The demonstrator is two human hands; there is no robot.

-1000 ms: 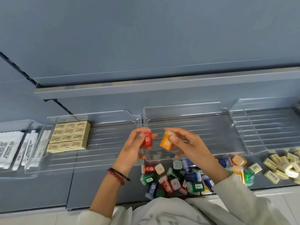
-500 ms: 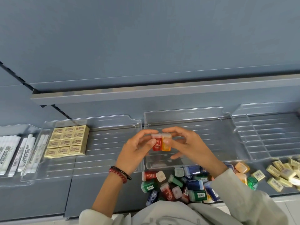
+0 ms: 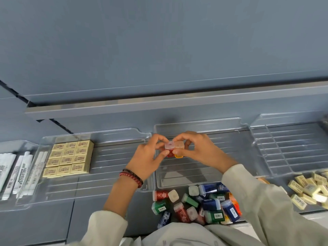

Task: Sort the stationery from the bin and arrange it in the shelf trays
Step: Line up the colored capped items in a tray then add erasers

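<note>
My left hand (image 3: 148, 157) pinches a small red sharpener (image 3: 170, 150) with a translucent cap. My right hand (image 3: 198, 150) pinches an orange sharpener (image 3: 178, 150) pressed side by side against the red one. Both are held upright over the left part of the middle clear tray (image 3: 198, 125), caps toward me. A heap of red, green, blue and orange sharpeners (image 3: 198, 205) lies on the shelf in front of that tray.
The left clear tray (image 3: 115, 167) holds a block of yellow erasers (image 3: 69, 157). Further left lie white wrapped pens (image 3: 16, 171). A ribbed tray (image 3: 292, 148) stands at the right, with loose yellow erasers (image 3: 308, 189) before it. A grey shelf ledge (image 3: 159, 103) overhangs behind.
The red and orange sharpeners came together from apart and now touch. Both hands moved them forward and tipped them upright over the middle tray.
</note>
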